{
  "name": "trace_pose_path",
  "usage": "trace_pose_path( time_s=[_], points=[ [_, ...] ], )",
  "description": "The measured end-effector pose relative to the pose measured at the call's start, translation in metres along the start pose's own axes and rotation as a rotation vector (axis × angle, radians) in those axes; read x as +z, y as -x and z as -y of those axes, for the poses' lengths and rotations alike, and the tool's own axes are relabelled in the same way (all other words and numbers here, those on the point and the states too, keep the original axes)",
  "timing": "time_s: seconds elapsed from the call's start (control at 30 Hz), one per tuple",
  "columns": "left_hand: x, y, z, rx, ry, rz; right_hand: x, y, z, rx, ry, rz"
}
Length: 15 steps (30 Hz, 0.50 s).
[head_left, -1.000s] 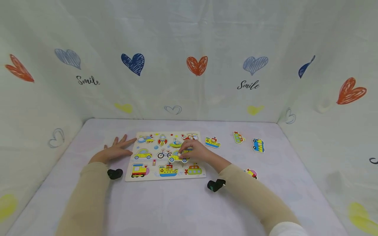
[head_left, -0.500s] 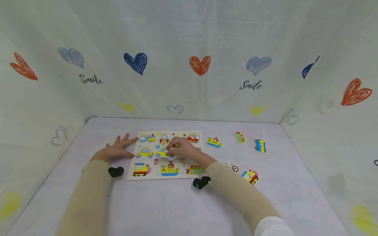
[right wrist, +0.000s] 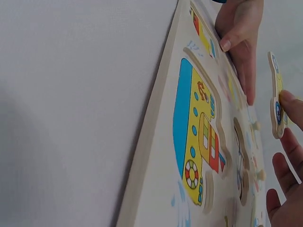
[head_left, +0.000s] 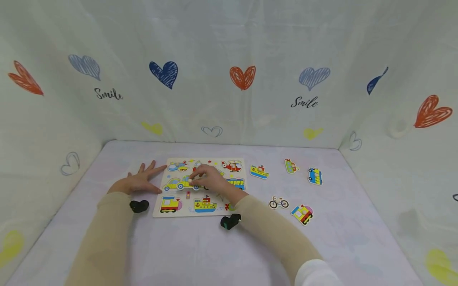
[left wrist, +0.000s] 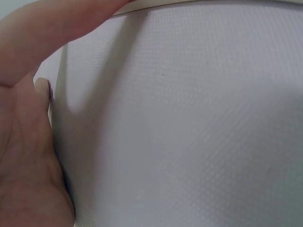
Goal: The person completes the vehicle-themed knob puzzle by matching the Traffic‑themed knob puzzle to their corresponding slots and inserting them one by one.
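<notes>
My right hand (head_left: 209, 182) pinches a yellow car puzzle piece (head_left: 183, 183) by its knob, holding it above the puzzle board (head_left: 157, 213). Seen from the right wrist, the car piece (right wrist: 277, 94) is tilted on edge and apart from the board's surface. It partly covers the printed yellow car (head_left: 171, 184) in the board's middle row. With fingers spread, my left hand (head_left: 137, 184) rests at the board's left edge. Its thumb (left wrist: 71, 23) reaches the board's edge in the left wrist view. Part of the submarine outline lies hidden behind my right wrist.
Right of the board lie loose pieces: a boat (head_left: 259, 172), a submarine (head_left: 291, 166), a bus (head_left: 315, 176), a bicycle (head_left: 278, 203) and a train (head_left: 302, 215). A white curtain (head_left: 200, 107) with hearts surrounds the table (head_left: 200, 254).
My right hand has carried the car piece leftward across the board, from its centre right to the left car outline. The loose bicycle has come into full view. My left hand stays in place.
</notes>
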State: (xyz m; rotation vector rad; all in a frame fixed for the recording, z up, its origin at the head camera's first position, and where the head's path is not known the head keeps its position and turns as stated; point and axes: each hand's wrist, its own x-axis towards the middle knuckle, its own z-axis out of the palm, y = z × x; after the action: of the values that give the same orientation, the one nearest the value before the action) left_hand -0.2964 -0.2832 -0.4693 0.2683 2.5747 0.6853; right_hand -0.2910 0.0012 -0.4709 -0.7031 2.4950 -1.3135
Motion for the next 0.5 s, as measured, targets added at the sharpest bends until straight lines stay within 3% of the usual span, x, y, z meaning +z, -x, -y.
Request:
trace_pose_path(
  time_s=[0.23,0.5],
  points=[
    [-0.001,-0.001,0.002,0.013,-0.005,0.002,0.017,-0.008,0.01,0.04,-0.061,-0.046],
    [-0.001,-0.001,0.004,0.015,-0.004,0.009,0.037,-0.014,0.017,0.031,-0.081,-0.051]
  ],
)
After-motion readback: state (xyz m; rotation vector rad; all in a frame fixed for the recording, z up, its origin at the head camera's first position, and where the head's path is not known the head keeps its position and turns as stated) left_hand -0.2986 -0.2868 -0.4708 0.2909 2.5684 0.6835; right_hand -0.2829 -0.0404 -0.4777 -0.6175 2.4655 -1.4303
